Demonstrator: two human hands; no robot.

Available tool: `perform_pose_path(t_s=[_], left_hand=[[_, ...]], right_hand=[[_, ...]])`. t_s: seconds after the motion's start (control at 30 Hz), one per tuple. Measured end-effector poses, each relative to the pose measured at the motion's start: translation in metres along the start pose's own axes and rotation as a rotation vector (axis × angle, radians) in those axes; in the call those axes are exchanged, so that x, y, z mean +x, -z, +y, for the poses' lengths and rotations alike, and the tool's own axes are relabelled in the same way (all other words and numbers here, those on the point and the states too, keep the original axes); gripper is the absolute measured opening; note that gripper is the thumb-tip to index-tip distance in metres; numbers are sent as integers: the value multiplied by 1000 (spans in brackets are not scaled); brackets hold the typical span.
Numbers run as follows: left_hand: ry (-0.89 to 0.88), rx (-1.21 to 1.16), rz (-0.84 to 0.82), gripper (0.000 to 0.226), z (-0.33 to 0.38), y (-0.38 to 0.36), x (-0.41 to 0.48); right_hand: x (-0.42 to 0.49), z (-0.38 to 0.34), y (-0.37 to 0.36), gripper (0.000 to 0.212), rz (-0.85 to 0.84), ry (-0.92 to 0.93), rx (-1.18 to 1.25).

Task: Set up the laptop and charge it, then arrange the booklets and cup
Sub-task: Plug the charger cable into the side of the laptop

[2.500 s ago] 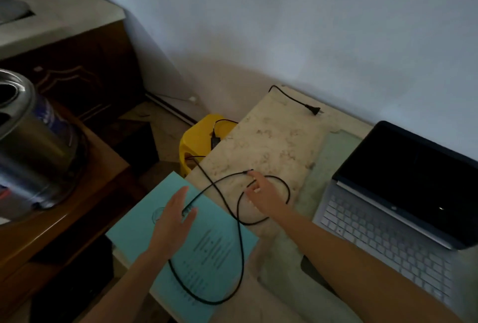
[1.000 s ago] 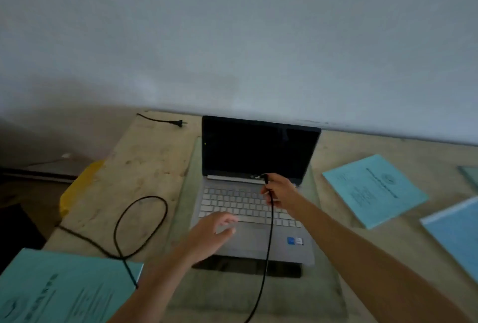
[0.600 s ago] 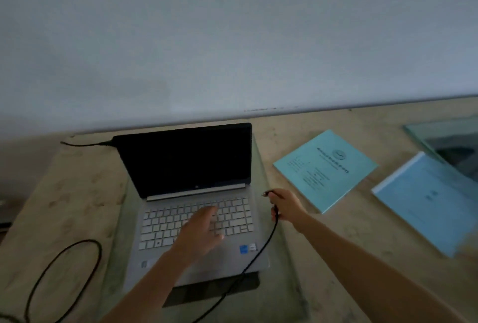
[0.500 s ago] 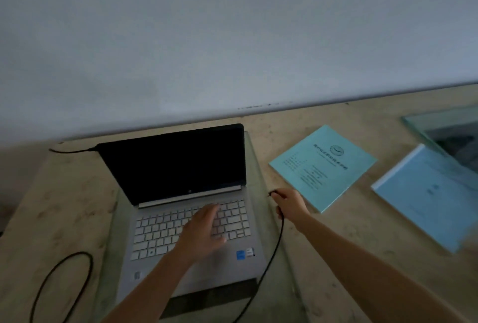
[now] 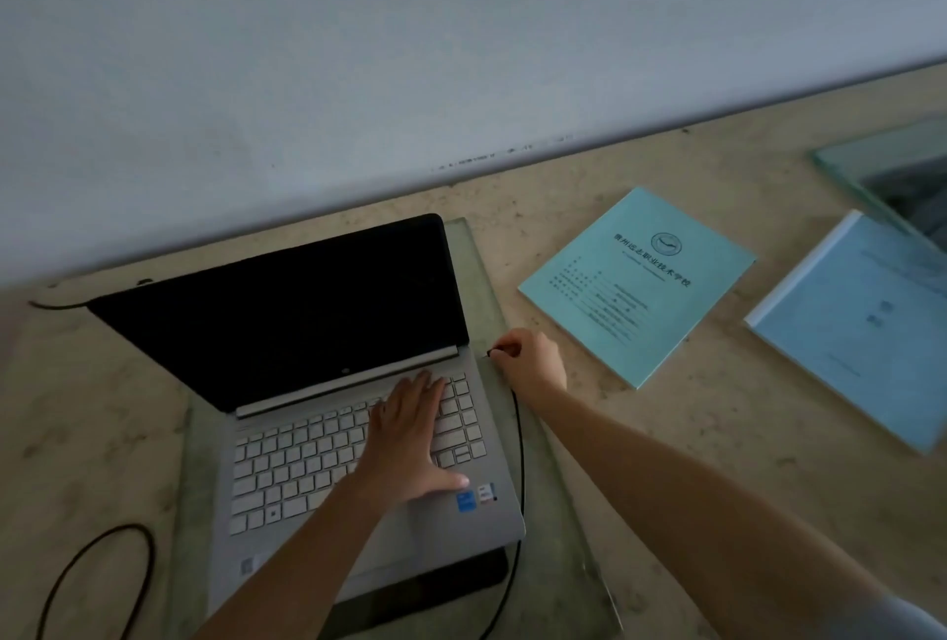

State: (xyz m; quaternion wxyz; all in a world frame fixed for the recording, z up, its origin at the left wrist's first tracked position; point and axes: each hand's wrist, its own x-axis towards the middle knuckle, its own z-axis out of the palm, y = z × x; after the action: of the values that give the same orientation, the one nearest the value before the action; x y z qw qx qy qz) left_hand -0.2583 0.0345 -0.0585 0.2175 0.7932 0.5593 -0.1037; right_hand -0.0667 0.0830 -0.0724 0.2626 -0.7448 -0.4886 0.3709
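A silver laptop [image 5: 287, 475] stands open with a dark screen on a glass slab [image 5: 558, 527]. My left hand [image 5: 410, 439] lies flat on the right part of its keyboard, fingers spread. My right hand [image 5: 530, 360] pinches the plug end of the black charger cable [image 5: 518, 439] right at the laptop's right edge near the hinge. The cable runs back along the laptop's right side. A teal booklet [image 5: 638, 281] lies to the right, and a light blue booklet [image 5: 861, 327] farther right. No cup is in view.
The beige stone table [image 5: 717, 424] runs along a white wall. A loop of black cable [image 5: 97, 568] lies at the front left. Another cable end [image 5: 56, 304] shows behind the screen's left corner. A second glass pane [image 5: 881, 168] sits at the far right.
The view swung from the table's left end to the laptop. My right hand carried the cable plug across the keyboard to the laptop's right edge. My left hand came down onto the keyboard.
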Motion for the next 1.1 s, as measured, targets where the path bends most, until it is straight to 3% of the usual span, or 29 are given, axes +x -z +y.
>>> perform_pose_path(t_s=[0.73, 0.97, 1.1], left_hand=[[-4, 16, 6, 127, -1, -1, 2], [10, 20, 2, 129, 0, -1, 3], [11, 20, -4, 131, 0, -1, 2]], right_hand=[[-6, 6, -4, 16, 7, 16, -37], [-13, 0, -11, 15, -60, 50, -79], [-16, -2, -15, 16, 6, 51, -43]])
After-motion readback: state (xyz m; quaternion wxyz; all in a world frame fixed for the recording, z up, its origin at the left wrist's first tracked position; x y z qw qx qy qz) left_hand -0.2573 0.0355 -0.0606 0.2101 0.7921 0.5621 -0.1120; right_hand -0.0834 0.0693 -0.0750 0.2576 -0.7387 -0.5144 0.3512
